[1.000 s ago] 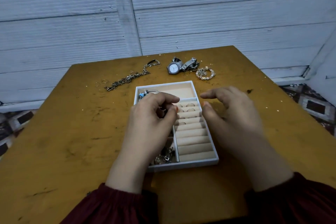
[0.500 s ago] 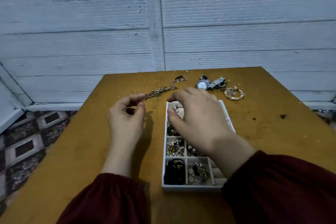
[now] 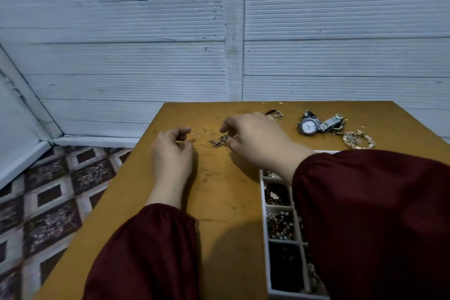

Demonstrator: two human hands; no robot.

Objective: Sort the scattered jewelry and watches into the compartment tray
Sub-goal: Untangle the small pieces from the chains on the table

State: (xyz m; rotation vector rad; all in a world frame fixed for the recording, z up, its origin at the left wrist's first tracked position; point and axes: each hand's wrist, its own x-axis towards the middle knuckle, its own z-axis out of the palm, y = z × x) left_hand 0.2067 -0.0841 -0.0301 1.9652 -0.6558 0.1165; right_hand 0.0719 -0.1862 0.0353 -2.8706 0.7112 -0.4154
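Wooden table (image 3: 219,192), right hand (image 3: 258,140) over chain (image 3: 220,141)

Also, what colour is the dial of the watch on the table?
The watch dial is white; the head view shows it best.

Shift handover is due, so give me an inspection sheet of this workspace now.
Surface: wooden table, scuffed.
Job's things: tray partly under right sleeve; chain, two rings, watch, bead bracelet loose on the table.
Clutter: nothing seen.
Grippers: left hand loosely curled, nothing seen in it; right hand over chain, grip unclear.
Cables: nothing seen.
Surroundings: white panelled wall, patterned floor.
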